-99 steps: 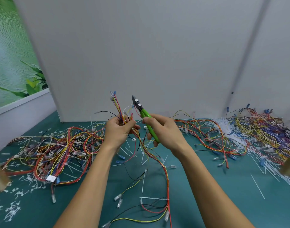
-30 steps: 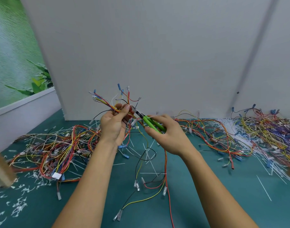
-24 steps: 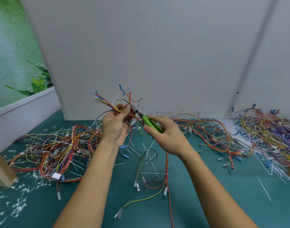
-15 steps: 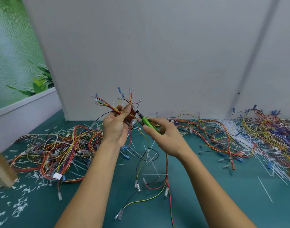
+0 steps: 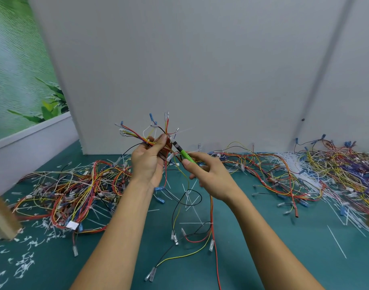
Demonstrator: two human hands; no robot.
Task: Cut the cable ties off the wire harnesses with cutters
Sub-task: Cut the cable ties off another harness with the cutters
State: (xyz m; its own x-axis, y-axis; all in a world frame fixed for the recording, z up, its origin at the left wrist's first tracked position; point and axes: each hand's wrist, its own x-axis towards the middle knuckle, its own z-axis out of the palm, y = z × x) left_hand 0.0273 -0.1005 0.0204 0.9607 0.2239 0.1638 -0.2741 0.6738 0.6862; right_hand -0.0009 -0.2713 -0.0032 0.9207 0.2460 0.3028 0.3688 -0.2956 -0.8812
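My left hand (image 5: 148, 162) grips a wire harness (image 5: 150, 135) of red, yellow and black wires, held up above the green table. Its ends fan out above my fingers and its long tails (image 5: 200, 233) hang down to the table. My right hand (image 5: 208, 174) holds green-handled cutters (image 5: 184, 154). Their dark jaws point up-left into the bundle right beside my left fingertips. Whether the jaws bite a cable tie is hidden among the wires.
A tangled pile of harnesses (image 5: 75, 189) lies at the left, another pile (image 5: 336, 168) at the right with a heap of white cut ties (image 5: 292, 162). Cut tie scraps (image 5: 24, 262) litter the front left. A wooden post (image 5: 1, 214) stands at the left edge. A grey wall (image 5: 200, 70) is behind.
The cutters swung from pointing upward down into the bundle at my left fingertips. My left hand lifted the harness a little higher; the wire ends now fan wider.
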